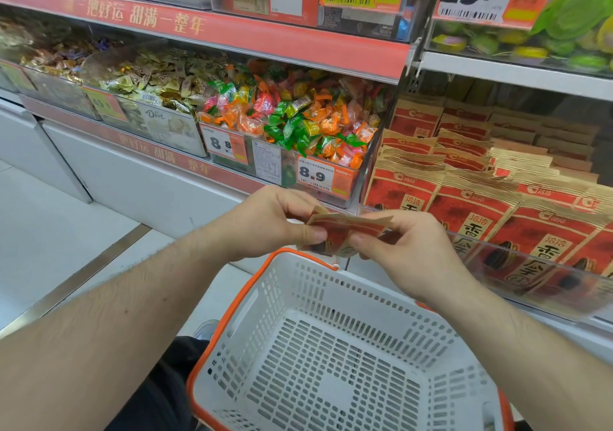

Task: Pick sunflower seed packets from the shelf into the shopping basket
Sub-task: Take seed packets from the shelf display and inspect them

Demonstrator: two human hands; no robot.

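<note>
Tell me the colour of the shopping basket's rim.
Orange, on a white slotted shopping basket; it shows in the head view, the only one here.

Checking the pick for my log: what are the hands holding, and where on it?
One sunflower seed packet, pinched by both hands above the basket: left hand at its left edge, right hand at its right.

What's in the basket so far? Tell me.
Empty: the basket's white slotted floor shows bare; the packet is held above its rim by both hands.
</note>
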